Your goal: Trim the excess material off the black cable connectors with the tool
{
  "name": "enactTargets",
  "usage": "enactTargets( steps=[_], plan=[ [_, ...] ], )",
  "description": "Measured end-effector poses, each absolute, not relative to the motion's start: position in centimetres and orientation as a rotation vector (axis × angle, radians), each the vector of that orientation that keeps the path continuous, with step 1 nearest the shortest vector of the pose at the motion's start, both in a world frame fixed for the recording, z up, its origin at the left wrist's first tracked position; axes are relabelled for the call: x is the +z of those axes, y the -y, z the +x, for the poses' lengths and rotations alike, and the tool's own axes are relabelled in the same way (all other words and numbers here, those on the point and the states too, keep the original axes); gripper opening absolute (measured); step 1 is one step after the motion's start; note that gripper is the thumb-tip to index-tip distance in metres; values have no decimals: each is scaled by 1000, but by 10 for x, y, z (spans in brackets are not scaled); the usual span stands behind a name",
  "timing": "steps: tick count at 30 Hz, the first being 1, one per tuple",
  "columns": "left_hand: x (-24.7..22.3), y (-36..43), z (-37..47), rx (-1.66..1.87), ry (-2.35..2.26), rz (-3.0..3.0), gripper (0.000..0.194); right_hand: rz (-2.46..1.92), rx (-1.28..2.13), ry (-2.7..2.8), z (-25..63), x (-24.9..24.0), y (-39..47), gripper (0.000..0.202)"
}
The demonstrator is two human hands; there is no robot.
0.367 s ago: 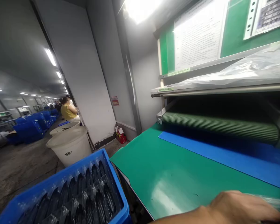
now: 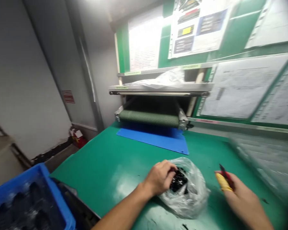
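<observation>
The crumpled clear plastic bag of small black parts lay on the green table mat between my two hands, and that was where my attention sat. Farthest to the left of my left hand, down at the table's corner, I saw a blue plastic crate with dark shapes inside, too blurred to tell apart. My left hand had its fingers curled into the mouth of the bag, closed around a clump of the small black parts. Beyond that hand, well apart from it, a blue flat sheet lay under a green ribbed roller at the machine's opening. To the right of the bag, my right hand rested near it without touching, a yellow cot on one fingertip, pinching a thin red-and-black tool. Farther right of that hand I made out a clear tray, badly blurred.
</observation>
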State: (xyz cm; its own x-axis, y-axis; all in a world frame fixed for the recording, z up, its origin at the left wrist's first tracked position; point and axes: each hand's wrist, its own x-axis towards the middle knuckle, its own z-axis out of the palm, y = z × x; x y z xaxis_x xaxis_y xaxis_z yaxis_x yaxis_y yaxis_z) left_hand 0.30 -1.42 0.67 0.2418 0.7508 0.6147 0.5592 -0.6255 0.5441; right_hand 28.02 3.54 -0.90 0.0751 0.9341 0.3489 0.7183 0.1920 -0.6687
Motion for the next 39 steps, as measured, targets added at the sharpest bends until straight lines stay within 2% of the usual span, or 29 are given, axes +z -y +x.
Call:
enactTargets(
  steps=[3,5,14,22,26,33,39],
  plan=[
    [11,18,4,1338,-1225,2209,20,-1622,394,1705,281,-2,-34,44],
    [11,18,5,1334,-1225,2182,22,-1644,435,1710,273,0,-34,48],
    [10,16,7,1318,-1300,2150,27,-1634,488,1688,269,6,-29,48],
    [31,8,6,1357,-1398,2216,26,-1528,505,1678,266,7,-23,34],
    [69,-57,-7,1289,-1533,2399,21,-1524,546,1641,264,7,-23,31],
    [143,-235,-35,987,-1949,2486,24,-1520,666,1622,264,1,-24,30],
    [162,-325,-47,977,-2100,2258,24,-1599,695,1569,268,-33,-41,29]
  ],
)
